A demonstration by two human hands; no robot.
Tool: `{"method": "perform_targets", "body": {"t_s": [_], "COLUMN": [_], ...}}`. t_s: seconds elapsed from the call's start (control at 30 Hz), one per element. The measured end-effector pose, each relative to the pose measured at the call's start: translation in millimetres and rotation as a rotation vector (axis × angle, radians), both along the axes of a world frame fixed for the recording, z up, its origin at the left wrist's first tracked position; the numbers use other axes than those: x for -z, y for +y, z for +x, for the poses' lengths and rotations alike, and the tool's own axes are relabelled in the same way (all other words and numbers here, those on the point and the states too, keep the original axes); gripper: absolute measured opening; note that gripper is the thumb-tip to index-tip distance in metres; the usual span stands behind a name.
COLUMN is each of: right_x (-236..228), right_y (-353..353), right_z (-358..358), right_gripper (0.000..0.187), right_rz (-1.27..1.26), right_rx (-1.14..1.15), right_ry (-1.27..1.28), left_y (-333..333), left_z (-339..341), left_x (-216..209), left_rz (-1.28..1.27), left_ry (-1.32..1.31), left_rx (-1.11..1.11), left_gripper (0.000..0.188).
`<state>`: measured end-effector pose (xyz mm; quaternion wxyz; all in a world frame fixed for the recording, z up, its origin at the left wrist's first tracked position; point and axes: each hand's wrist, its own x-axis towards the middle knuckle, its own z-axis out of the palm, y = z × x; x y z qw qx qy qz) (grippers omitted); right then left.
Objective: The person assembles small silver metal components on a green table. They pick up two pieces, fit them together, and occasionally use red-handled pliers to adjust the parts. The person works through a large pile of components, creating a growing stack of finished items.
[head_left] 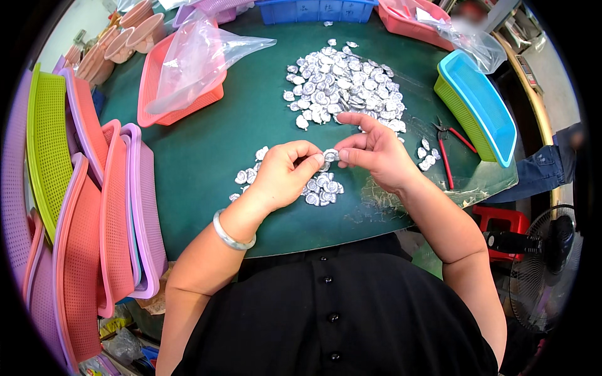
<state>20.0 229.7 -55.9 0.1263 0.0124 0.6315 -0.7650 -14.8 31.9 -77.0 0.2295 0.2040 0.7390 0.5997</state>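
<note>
Over the near middle of the green table [263, 125], my left hand [285, 174] pinches a small silver flower-shaped metal piece [330, 155] between thumb and fingertips. From the other side, the thumb and a bent finger of my right hand [379, 153] meet its right edge; the index finger stays raised. Just below lies a small group of like pieces [323, 190], partly hidden by my left hand, with more pieces [246, 175] on that hand's left. Beyond my hands spreads a large heap of such pieces [345, 84]. Several others [427, 156] lie right of my right wrist.
Red-handled pliers [445, 150] rest open at the right, near a blue and green basket [480, 103]. A pink basket [150, 81] holding a plastic bag [194, 69] stands far left. Stacked colored baskets [116, 213] line the left edge. A fan [539, 269] and red stool [501, 225] are lower right.
</note>
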Motion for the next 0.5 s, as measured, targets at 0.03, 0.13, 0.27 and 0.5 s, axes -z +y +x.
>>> {"method": "perform_targets", "body": {"t_s": [0.03, 0.13, 0.27, 0.5], "right_x": [-0.4, -1.5, 0.2, 2.4], "right_y": [-0.3, 0.2, 1.8, -1.1], "right_z": [0.1, 0.1, -0.7, -0.7], "right_gripper": [0.054, 0.052, 0.051, 0.053], "right_rz": [-0.021, -0.059, -0.164, -0.119], "right_rx": [0.006, 0.005, 0.010, -0.006], "right_ry": [-0.019, -0.073, -0.111, -0.061], "left_y": [0.0, 0.6, -1.0, -0.2], "left_z": [-0.3, 0.9, -0.7, -0.5], "left_x": [0.9, -1.9, 2.5, 4.5], "left_rz": [0.030, 0.069, 0.172, 0.214], "left_ry": [-0.016, -0.045, -0.134, -0.269], "left_rx": [0.005, 0.019, 0.016, -0.016], "left_gripper": [0.013, 0.014, 0.016, 0.019]}}
